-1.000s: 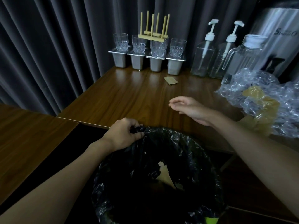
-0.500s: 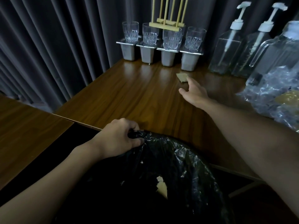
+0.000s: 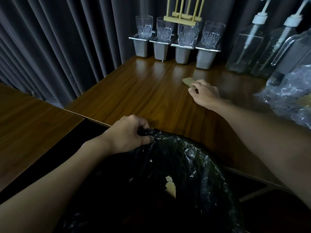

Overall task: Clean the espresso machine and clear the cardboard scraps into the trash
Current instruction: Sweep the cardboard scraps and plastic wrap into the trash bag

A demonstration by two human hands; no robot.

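- nearest me, the black trash bag (image 3: 185, 165) gapes open below the edge of the surface (image 3: 143, 98), with pale cardboard bits (image 3: 170, 187) lying inside it.
- the left hand (image 3: 129, 133) grips a bunch of the bag's rim, fingers curled tight round the plastic. it does well to hold that rim up and close against the surface edge, so the mouth is wide for the drop.
- further back, the right hand (image 3: 204, 95) reaches across the wood, fingers curled down on the near end of the cardboard scrap (image 3: 189, 81) in what looks like a pinch.
- the scrap lies flat on the surface, so i judge thumb and forefinger need its edge firmly before lifting, then a straight carry back over the bag.
- to the right, crinkled plastic wrap (image 3: 289, 98) sits near the arm's path and is best not snagged.
- at the back stand the glasses (image 3: 186, 33), well apart from the scrap.
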